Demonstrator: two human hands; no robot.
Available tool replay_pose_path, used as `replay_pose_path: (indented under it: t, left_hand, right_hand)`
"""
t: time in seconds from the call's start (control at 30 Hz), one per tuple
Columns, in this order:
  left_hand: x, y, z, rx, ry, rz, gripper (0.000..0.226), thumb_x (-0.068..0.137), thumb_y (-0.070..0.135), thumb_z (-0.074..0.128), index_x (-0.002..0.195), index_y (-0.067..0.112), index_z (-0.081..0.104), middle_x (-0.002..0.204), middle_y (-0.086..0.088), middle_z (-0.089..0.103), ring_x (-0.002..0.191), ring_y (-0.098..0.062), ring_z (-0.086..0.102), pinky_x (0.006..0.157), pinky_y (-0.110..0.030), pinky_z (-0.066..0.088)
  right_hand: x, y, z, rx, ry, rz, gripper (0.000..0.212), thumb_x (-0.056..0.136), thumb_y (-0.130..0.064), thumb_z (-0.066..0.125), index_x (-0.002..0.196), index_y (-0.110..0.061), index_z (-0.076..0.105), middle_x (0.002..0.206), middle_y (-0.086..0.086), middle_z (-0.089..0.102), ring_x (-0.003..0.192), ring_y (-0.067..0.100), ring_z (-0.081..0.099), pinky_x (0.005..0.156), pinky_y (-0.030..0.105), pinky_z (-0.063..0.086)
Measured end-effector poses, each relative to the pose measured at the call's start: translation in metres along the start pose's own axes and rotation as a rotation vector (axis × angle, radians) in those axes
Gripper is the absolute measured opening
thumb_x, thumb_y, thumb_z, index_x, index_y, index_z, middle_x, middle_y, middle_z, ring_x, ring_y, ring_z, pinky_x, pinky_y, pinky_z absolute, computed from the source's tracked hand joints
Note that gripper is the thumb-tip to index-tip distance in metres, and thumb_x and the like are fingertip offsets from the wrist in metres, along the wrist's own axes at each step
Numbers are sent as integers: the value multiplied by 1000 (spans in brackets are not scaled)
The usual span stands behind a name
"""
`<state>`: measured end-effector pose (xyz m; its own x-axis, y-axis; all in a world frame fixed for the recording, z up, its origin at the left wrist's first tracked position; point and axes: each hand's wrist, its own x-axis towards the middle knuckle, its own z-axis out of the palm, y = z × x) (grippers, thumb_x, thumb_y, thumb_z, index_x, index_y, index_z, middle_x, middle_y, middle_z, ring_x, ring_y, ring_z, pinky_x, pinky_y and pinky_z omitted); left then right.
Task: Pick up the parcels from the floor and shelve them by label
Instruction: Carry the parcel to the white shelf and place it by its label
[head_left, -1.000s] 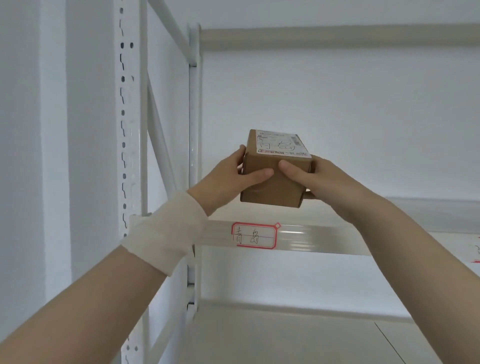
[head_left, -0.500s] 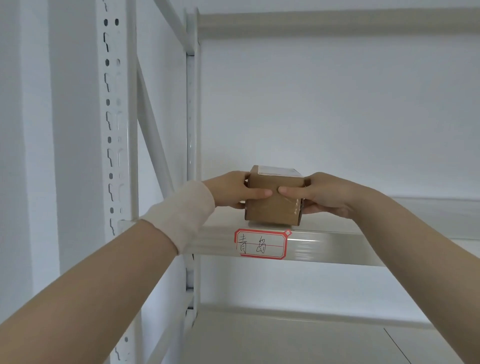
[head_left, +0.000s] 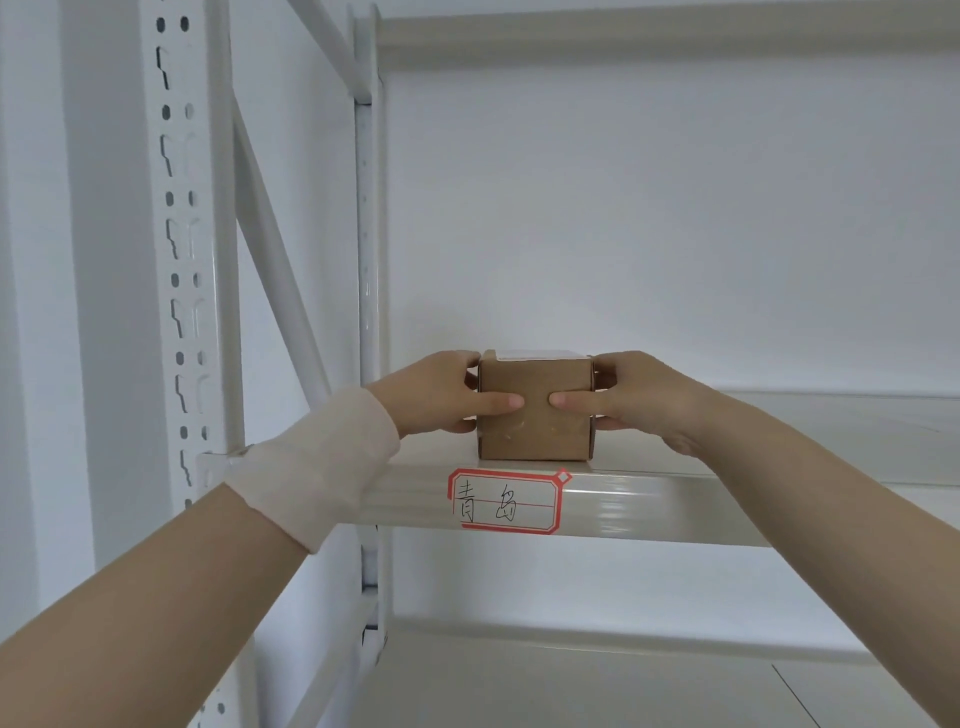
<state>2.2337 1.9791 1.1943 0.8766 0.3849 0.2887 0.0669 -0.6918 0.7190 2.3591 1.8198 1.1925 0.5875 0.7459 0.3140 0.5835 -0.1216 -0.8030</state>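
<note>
Where a second ago we were carrying the cardboard parcel (head_left: 535, 410) in the air above the beam, it now sits on the shelf (head_left: 831, 431). Its base lies flat at the front edge, directly above the red-bordered shelf label (head_left: 504, 501) with its handwritten characters. We judge this parcel to be as good as placed, with only the letting go left before we return to the floor for the next one. Our left hand (head_left: 436, 397) still grips the parcel's left side and our right hand (head_left: 644, 400) its right. Each thumb is laid across the front face, and the two tips are close but not touching. The parcel is a small, nearly cubic box of plain brown card with crisp edges. There is a sheen of clear tape low on its front, and only a sliver shows of the white shipping label (head_left: 540, 355) on top. The front beam (head_left: 675, 512) is glossy off-white metal with faint ripples in its shine. The upright post (head_left: 182, 260) is matte white steel punched with rows of slots and round holes. A soft, cloth-like beige wrap (head_left: 317, 462) circles our left wrist.
</note>
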Motion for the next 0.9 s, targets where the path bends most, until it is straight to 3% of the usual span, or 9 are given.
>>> replay_pose_path:
  t: [0.1, 0.23, 0.4, 0.5, 0.63, 0.73, 0.9]
  left_hand:
    - [6, -1, 1, -28, 23, 5, 31, 84, 21, 67, 109, 10, 53, 100, -6, 57, 111, -30, 60, 95, -44, 52]
    - [19, -6, -4, -42, 15, -24, 31, 85, 17, 65, 112, 8, 52, 89, -1, 55, 98, -24, 59, 94, -43, 52]
    - [40, -9, -9, -24, -11, -69, 45, 85, 14, 65, 125, 1, 48, 90, -1, 52, 98, -23, 56, 95, -45, 51]
    - [53, -11, -11, 18, -23, -80, 48, 85, 15, 65, 127, 0, 47, 101, -6, 53, 101, -24, 57, 95, -44, 52]
    - [70, -14, -12, 55, -26, -98, 47, 85, 15, 65, 126, 1, 48, 102, -8, 54, 97, -24, 57, 95, -43, 52]
    - [81, -17, -13, 78, -32, -104, 47, 85, 15, 65, 126, 0, 48, 109, -11, 52, 97, -24, 58, 96, -43, 51]
    - [95, -20, -14, 117, -47, -119, 49, 85, 17, 66, 127, -1, 48, 109, -12, 55, 98, -24, 60, 96, -43, 51]
  right_hand:
    - [9, 3, 7, 32, 19, -27, 25, 81, -13, 71, 106, -12, 64, 94, 0, 66, 80, 9, 62, 82, 24, 52]
    - [27, 5, 11, 18, 21, -19, 22, 82, -13, 70, 102, -13, 62, 87, -4, 64, 75, 5, 61, 67, 16, 54]
    - [51, 8, 13, -18, 17, 15, 25, 81, -13, 71, 104, -9, 62, 90, 0, 65, 74, 5, 60, 60, 14, 53]
    - [66, 11, 12, -60, 27, 32, 35, 81, -15, 72, 111, -1, 63, 105, 8, 66, 85, 13, 61, 71, 20, 52]
    - [82, 12, 12, -94, 19, 55, 33, 81, -15, 72, 109, -1, 62, 117, 14, 66, 90, 15, 61, 72, 22, 52]
    - [92, 15, 10, -149, 28, 67, 37, 80, -18, 73, 110, 0, 61, 126, 18, 62, 111, 24, 60, 81, 31, 55]
    - [103, 16, 9, -180, 15, 92, 27, 79, -20, 73, 98, -4, 61, 124, 20, 61, 115, 27, 59, 92, 38, 54]
